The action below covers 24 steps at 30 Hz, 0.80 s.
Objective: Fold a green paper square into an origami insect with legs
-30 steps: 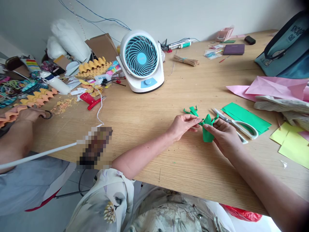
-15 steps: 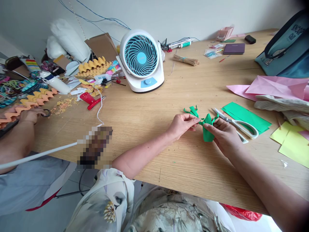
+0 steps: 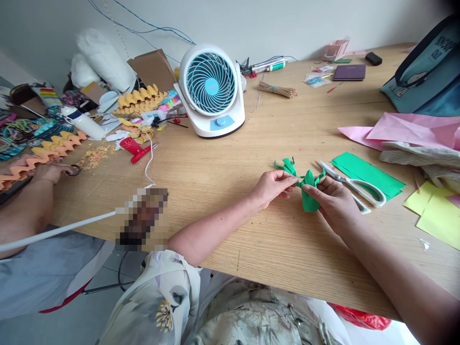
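Note:
A cut piece of green paper (image 3: 309, 196) with curled, pointed strips at its top is held between my two hands just above the table. My right hand (image 3: 336, 201) pinches its body between thumb and fingers. At its left side my left hand (image 3: 275, 189) has thumb and forefinger closed on one thin strip of the same paper. Just behind my left fingers lies a second green paper piece (image 3: 286, 166) with curled strips. White-handled scissors (image 3: 354, 184) rest beside my right hand, their blades partly open. Beyond them are flat green paper sheets (image 3: 370, 175).
Yellow sheets (image 3: 436, 215), pink paper (image 3: 413, 129) and a blue bag (image 3: 427, 76) occupy the right side. A white fan (image 3: 212, 91) stands at the back. On the left, a co-worker's hand (image 3: 50, 172) is beside orange zigzag paper (image 3: 39, 160). A white cable (image 3: 72, 228) crosses the front left.
My hands and the green paper keep nearly the same pose. The co-worker's hand at the left, with a dark ring-shaped handle at its fingers, has shifted slightly right.

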Motion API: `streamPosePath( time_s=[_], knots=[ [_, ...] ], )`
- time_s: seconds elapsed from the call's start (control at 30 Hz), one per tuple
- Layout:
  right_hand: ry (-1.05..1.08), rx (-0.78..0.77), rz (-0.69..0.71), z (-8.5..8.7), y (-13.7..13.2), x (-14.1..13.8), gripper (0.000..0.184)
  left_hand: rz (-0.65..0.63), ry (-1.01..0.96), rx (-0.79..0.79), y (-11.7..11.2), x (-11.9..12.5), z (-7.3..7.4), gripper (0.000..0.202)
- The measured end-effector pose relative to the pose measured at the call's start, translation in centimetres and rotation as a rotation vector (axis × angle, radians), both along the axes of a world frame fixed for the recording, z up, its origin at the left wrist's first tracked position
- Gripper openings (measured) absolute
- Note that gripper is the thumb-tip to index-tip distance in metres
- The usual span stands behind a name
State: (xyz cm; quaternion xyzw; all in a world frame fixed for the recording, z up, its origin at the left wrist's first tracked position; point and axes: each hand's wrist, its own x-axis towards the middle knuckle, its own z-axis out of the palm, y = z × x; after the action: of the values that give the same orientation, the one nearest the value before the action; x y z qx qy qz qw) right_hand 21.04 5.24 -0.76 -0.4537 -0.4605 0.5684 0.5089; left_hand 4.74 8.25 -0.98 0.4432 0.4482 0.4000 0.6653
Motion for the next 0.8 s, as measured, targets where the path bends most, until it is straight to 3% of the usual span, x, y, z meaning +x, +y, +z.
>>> streamPosePath(
  time_s=[0.63,0.8],
  knots=[
    [0.052,-0.033,-0.005,0.16,-0.09,-0.12,0.029,0.001,0.018,0.021,0.02,-0.02,0.16,0.018],
    [0.064,-0.051,0.007,0.02,-0.17,-0.04,0.031,-0.009,0.054,0.101,-0.03,-0.08,0.27,0.019]
  ],
)
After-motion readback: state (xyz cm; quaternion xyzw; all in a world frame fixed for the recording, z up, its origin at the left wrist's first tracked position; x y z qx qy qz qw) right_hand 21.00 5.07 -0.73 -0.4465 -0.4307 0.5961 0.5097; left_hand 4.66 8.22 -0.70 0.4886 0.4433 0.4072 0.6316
